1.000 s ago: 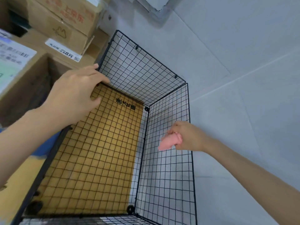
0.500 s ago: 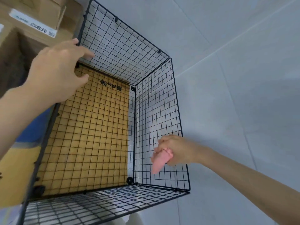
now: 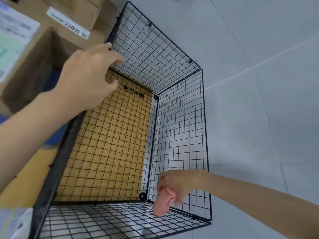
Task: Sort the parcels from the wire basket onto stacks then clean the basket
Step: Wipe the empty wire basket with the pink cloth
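Nearest, the right hand (image 3: 179,185) was closed, fingers curled tight around a small pink crumpled cloth (image 3: 163,202) whose loose end hung down at the lower corner of the black wire grid basket (image 3: 179,128), against the right wall where it met the near panel. Basket held no parcels; only a yellow-brown cardboard sheet (image 3: 107,152) with black printed characters showed through its mesh floor. Judged step: sorting looked finished, cleaning under way on the right wall.

Next move probably called for dragging the cloth along the wires toward the near panel or floor, pressing lightly so the thin panel wouldn't flex.

Farther in, the left hand (image 3: 89,75) sat at the far-left top rim, fingers loosely spread, fingertips on or just over the wire; firm grasp couldn't be told. Likely steadying.

Room: pale grey tiled floor (image 3: 259,100) right of the basket was open. Left side was crowded, brown cardboard boxes (image 3: 57,37) with white labels just beside the rim.
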The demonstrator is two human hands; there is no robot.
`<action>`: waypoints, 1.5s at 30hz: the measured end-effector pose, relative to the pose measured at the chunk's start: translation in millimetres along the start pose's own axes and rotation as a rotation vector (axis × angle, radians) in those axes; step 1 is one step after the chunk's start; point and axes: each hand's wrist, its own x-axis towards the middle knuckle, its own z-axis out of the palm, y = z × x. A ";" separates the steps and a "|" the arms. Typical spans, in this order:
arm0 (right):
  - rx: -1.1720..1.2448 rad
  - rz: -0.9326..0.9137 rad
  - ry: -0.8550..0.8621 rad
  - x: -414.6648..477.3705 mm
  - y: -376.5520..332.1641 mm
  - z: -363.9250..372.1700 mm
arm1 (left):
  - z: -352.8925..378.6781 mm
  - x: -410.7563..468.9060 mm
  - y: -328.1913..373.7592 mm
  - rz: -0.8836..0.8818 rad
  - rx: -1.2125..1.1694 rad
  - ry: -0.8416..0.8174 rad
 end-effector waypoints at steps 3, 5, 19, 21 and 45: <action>-0.014 -0.005 -0.056 29.6 8.8 -11.1 | 0.5 1.5 -1.8 -0.012 0.013 -0.007; -0.019 -0.008 -0.040 46.1 20.2 -20.8 | 1.2 1.4 -1.4 -0.010 0.017 -0.004; -0.215 0.419 0.562 82.8 187.7 -186.2 | 3.2 1.1 0.8 -0.037 0.070 0.041; -0.203 0.446 0.559 89.9 188.9 -187.7 | 3.1 1.2 2.0 -0.057 0.067 0.044; -0.341 0.373 0.464 116.4 166.5 -160.5 | 7.8 -1.7 -0.2 -0.086 0.074 0.091</action>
